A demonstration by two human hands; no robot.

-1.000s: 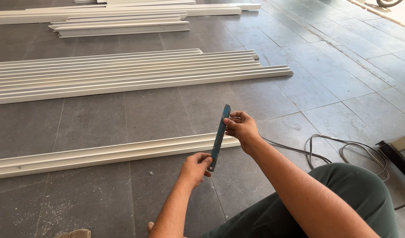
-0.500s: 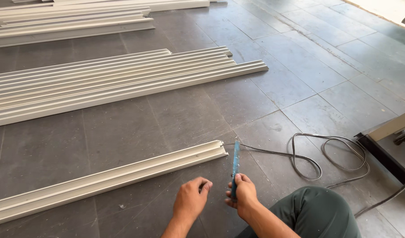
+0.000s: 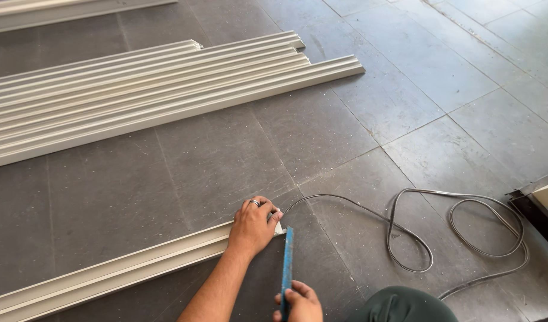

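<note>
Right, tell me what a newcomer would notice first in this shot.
Low in the middle, the left hand presses on the near end of a long pale metal profile that lies on the grey tiled floor. Just beside it the right hand holds a slim blue file upright at that end. A stack of similar profiles lies further back, and a black cable loops at the right.

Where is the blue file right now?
In the head view, bottom centre: the blue file is held by the right hand, beside the left hand on the pale profile's end.
</note>
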